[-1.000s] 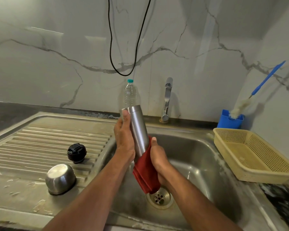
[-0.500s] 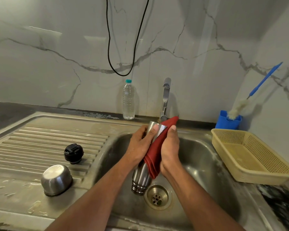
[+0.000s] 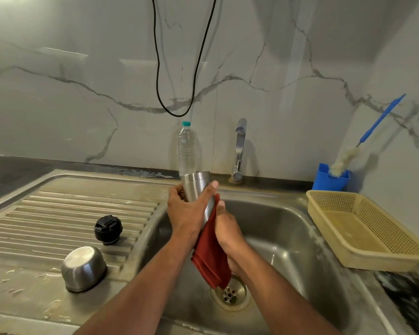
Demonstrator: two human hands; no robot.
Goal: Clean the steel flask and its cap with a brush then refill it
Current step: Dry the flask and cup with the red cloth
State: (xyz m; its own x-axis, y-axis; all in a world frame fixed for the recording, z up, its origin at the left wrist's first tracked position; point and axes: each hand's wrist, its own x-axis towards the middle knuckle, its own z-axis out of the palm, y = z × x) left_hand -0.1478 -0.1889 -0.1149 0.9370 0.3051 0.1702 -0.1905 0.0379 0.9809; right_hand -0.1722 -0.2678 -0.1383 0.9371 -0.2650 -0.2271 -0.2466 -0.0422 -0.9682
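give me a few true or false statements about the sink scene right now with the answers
1. The left hand grips the steel flask above the sink. True.
2. The right hand holds a blue cloth. False: the red cloth is pressed to the flask.
3. The black cap is screwed onto the flask. False: it sits on the drainboard.
4. The bottle brush stands in the blue holder. True.
5. The plastic bottle lies in the yellow basket. False: it stands by the wall.
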